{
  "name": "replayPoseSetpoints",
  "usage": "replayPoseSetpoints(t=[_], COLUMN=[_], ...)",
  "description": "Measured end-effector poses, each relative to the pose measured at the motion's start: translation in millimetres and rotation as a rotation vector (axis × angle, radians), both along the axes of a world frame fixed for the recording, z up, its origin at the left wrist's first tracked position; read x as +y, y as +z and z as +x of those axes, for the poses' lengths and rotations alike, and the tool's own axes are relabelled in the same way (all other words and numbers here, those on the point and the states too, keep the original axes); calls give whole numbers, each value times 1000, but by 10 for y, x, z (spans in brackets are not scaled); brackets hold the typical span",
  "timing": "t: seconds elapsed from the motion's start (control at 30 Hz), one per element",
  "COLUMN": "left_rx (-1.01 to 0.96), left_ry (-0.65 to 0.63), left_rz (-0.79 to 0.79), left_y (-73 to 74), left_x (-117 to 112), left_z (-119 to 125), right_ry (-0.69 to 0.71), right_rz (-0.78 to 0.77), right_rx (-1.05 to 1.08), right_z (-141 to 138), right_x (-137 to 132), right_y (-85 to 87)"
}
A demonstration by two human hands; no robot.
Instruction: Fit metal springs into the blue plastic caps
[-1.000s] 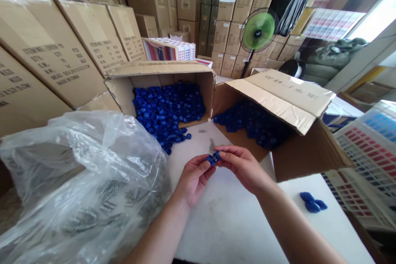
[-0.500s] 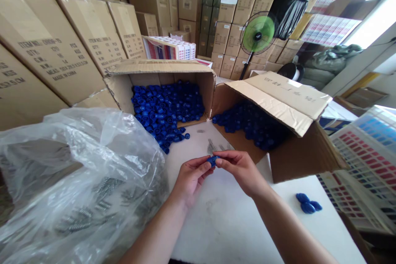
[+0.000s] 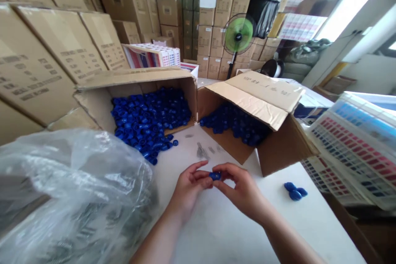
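Note:
Between the fingertips of both hands is a small blue plastic part, held above the white tabletop. My left hand pinches its left end with thumb and fingers. On the other end, the thumb and forefinger of my right hand close around it. Just beyond the hands lie several small metal springs. A heap of blue caps spills from the left carton. More blue pieces fill the right carton. Three blue oval pieces lie together at the right.
A clear plastic bag with many springs inside covers the table's left side. Stacked cartons wall in the left and back. A green fan stands behind. White plastic baskets are piled beyond the right table edge.
The view has swung to the right and tilted a little, so the surroundings appear shifted left. Both hands still hold the blue part; the right hand's fingers are more spread around it.

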State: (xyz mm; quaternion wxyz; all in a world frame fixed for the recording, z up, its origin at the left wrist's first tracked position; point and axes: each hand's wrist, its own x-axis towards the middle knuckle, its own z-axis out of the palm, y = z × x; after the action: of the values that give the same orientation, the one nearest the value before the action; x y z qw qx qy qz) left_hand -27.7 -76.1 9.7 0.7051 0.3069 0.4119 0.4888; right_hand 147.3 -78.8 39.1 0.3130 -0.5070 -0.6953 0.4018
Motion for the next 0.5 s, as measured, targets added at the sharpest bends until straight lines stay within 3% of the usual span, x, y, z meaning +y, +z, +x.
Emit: replayPoseSetpoints(t=[0.1, 0.23, 0.33, 0.4, 0.5], left_rx=[201, 411, 442, 443, 436], left_ry=[-103, -61, -81, -83, -75], left_rz=[45, 67, 55, 47, 50], left_y=[43, 66, 94, 112, 102], left_x=[-36, 3, 15, -2, -17], left_z=[30, 28, 45, 64, 74], right_ry=[-66, -234, -333, -370, -286], right_rz=[122, 259, 367, 445, 466], right_rx=[-178, -585, -870, -933, -867], right_z=[311, 914, 1223, 1214, 896], right_x=[-267, -544, -672, -681, -488], right_y=[-153, -384, -439, -410, -283])
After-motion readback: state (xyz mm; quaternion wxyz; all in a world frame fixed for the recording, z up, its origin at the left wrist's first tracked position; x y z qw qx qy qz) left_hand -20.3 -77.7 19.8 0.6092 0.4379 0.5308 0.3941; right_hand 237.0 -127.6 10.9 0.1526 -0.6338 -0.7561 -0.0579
